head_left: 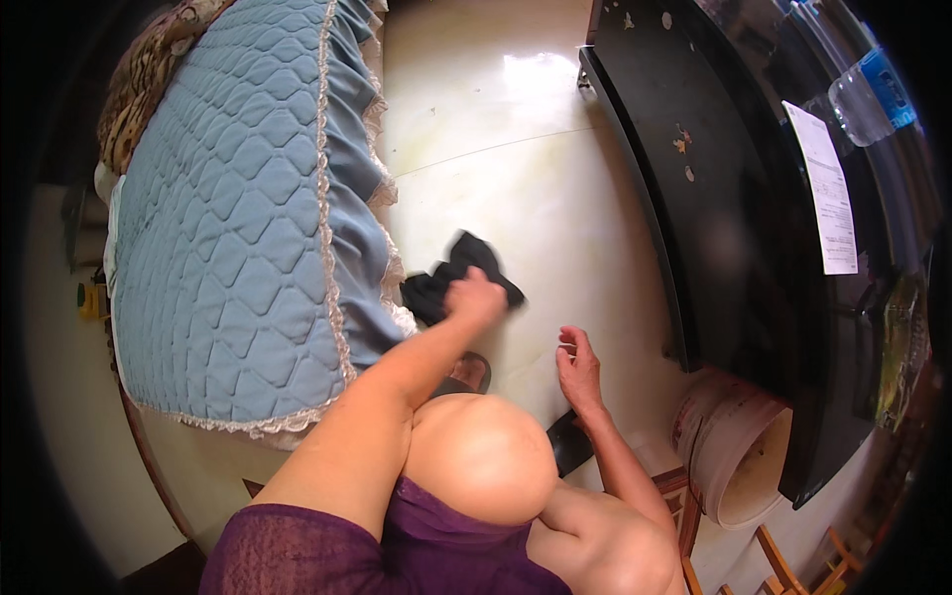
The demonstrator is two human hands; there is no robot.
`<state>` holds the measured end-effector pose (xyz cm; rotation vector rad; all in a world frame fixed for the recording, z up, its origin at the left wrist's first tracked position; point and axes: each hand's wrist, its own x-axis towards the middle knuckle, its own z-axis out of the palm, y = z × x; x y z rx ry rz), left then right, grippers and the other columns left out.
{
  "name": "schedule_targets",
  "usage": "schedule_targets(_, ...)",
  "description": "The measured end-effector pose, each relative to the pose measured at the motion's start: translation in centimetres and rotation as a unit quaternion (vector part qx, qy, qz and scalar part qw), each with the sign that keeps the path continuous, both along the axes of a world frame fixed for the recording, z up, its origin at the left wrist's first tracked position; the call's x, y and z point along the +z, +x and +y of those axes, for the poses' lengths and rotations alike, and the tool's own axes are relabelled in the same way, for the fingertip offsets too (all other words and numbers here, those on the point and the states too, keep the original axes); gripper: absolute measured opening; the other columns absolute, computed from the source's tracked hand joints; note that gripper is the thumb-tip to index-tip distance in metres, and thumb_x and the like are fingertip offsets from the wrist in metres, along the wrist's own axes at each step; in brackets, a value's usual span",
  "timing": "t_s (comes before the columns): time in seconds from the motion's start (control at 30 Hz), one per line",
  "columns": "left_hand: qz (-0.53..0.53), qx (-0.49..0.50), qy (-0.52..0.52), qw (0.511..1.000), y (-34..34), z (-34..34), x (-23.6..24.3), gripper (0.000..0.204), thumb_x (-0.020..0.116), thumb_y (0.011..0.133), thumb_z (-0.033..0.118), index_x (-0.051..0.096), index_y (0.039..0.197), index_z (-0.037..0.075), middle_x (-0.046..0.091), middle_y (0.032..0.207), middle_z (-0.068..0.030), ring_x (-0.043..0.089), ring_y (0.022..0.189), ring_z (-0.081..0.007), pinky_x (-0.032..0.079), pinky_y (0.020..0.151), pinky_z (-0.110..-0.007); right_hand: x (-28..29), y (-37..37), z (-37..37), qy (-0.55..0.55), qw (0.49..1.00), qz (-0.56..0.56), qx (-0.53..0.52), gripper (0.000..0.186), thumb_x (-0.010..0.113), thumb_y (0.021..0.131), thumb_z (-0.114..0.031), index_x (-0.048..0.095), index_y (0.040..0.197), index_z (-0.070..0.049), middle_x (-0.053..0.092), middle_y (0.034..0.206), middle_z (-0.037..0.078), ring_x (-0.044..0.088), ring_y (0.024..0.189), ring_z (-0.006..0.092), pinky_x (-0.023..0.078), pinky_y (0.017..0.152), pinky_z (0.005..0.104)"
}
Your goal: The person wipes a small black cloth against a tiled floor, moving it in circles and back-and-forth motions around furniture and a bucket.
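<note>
Nearest the camera, a bent bare knee (483, 456) is rising from a purple garment (327, 555) at the lower edge of the view. Both forearms are extending from there toward the pale tiled floor (516, 169). The left hand (474, 297) is pressing down on a black cloth (446, 278), with its fingers curled together over the fabric; whether the fingers are pinching the fabric cannot be told from this view. The black cloth is lying crumpled on the floor, just beside the lace-trimmed edge of a quilted blue bed cover (238, 218), and its corners are showing on both sides of the hand. The right hand (577, 369) is hovering over the floor near the cloth but apart from it, holding nothing, with its fingers loosely bent and slightly apart. A black cabinet (734, 198) is standing to the right, and a white sheet of paper (825, 188) and a clear plastic bottle (868, 99) are lying on its top. A pale bucket (734, 446) is lying on its side at the foot of the cabinet, well apart from both hands.
</note>
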<state>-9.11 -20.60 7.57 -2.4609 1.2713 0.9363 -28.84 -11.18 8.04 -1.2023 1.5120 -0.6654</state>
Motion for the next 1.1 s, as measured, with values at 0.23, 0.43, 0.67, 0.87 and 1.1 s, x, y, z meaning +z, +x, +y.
schedule_targets(0.23,0.152,-0.482,-0.195,0.840,-9.3,8.0,-1.2,0.058,0.058,0.081,0.043,0.047,0.122,0.005,0.053,0.101,-0.0261,0.051,0.096,-0.0397,0.044,0.080,-0.042,-1.3,-3.2,1.8,-0.032,0.992,0.110,-0.057,0.037,0.047,0.080,-0.002,0.049,0.117,-0.004,0.054,0.115,0.019,0.053,0.106,0.0341,0.042,0.092,0.0392)
schedule_targets(0.43,0.075,-0.577,-0.244,0.776,-6.4,5.9,-3.1,0.064,0.060,0.079,0.042,0.043,0.132,0.010,0.049,0.112,-0.0239,0.046,0.105,-0.0352,0.040,0.085,-0.041,-0.3,-3.1,2.7,-0.121,0.980,0.151,0.053,0.047,0.045,0.078,0.003,0.045,0.124,-0.005,0.043,0.129,0.019,0.043,0.119,0.0349,0.036,0.100,0.0387)
schedule_targets(0.67,-0.011,-0.483,-0.045,0.874,-5.4,-1.4,-0.8,0.056,0.050,0.086,0.026,0.034,0.139,0.015,0.044,0.132,-0.0259,0.050,0.111,-0.0400,0.042,0.087,-0.050,0.8,-0.8,-3.3,-0.200,0.929,0.229,0.212,0.060,0.056,0.077,-0.003,0.036,0.133,-0.009,0.038,0.134,0.017,0.036,0.125,0.0361,0.034,0.100,0.0447)
schedule_targets(0.87,0.038,-0.493,0.084,0.865,-3.7,-9.4,8.9,0.029,0.053,0.084,0.027,0.067,0.097,0.006,0.065,0.098,-0.0194,0.061,0.095,-0.0342,0.048,0.083,-0.043,-1.7,0.8,-6.2,-0.283,0.823,0.375,0.320,0.060,0.063,0.075,-0.015,0.042,0.130,-0.026,0.041,0.132,0.008,0.037,0.121,0.0393,0.040,0.091,0.0515)
schedule_targets(1.1,0.083,-0.259,-0.274,0.922,2.9,-13.1,14.6,0.037,0.050,0.084,0.024,0.057,0.113,0.002,0.062,0.102,-0.0229,0.059,0.098,-0.0382,0.045,0.089,-0.041,-4.9,9.1,-13.1,-0.259,0.956,0.112,0.078,0.021,0.052,0.076,-0.001,0.058,0.094,-0.010,0.054,0.097,0.013,0.051,0.089,0.0355,0.046,0.077,0.0435)
